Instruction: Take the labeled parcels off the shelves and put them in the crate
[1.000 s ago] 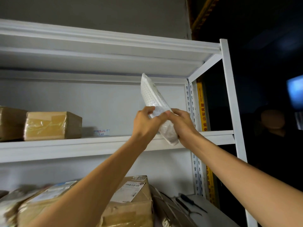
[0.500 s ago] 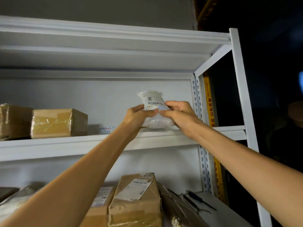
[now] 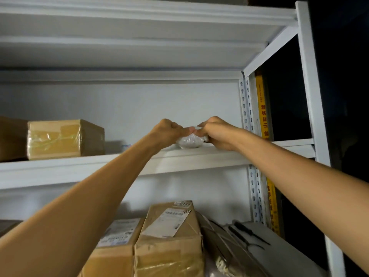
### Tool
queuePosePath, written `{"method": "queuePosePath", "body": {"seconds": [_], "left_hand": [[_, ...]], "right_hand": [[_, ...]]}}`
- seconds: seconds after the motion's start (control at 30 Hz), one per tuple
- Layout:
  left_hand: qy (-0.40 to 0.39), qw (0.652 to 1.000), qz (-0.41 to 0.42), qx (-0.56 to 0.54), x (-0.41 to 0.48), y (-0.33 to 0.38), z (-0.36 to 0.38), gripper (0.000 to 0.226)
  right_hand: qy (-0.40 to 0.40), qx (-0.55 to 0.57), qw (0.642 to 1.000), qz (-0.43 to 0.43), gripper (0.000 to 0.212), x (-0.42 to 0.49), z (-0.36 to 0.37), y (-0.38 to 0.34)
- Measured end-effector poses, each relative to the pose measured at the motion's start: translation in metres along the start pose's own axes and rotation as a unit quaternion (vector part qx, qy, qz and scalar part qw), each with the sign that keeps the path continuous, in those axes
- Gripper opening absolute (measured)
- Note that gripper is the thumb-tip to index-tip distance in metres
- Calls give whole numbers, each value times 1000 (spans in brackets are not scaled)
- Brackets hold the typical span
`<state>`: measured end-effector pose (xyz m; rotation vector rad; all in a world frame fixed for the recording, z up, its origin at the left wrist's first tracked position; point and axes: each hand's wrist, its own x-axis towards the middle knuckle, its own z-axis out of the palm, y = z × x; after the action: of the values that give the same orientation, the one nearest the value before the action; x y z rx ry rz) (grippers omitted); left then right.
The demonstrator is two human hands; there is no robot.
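Observation:
A small white bubble-wrap parcel [image 3: 189,141] lies flat on the upper shelf [image 3: 119,162], near its right end. My left hand [image 3: 166,131] grips its left side with curled fingers. My right hand [image 3: 216,132] grips its right side the same way. Both hands cover most of the parcel, and its label is hidden. A taped cardboard box [image 3: 65,138] stands further left on the same shelf. On the shelf below stand two labeled cardboard boxes [image 3: 171,236], side by side. The crate is out of view.
The white metal rack's right upright [image 3: 310,80] stands close to my right arm, with darkness beyond it. A dark wrapped bundle [image 3: 223,246] and thin black tools [image 3: 247,234] lie at the lower shelf's right end. A small sticker [image 3: 126,145] sits on the back wall.
The parcel, held upright and high a second ago, has been tipped over and lowered flat onto the upper shelf. Both hands went down with it and still grip it.

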<state>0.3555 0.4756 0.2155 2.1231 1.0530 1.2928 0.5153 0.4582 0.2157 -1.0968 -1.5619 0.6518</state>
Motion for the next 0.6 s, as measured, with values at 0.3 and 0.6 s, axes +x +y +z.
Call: {"method": "queuePosePath", "body": {"seconds": [0.3, 0.6], "left_hand": [[66, 986, -15, 152, -2, 6, 5, 55], [138, 939, 1, 314, -70, -1, -28, 44]], "right_hand": [[56, -149, 987, -25, 41, -9, -7, -9], [112, -357, 901, -219, 42, -63, 15, -10]]}}
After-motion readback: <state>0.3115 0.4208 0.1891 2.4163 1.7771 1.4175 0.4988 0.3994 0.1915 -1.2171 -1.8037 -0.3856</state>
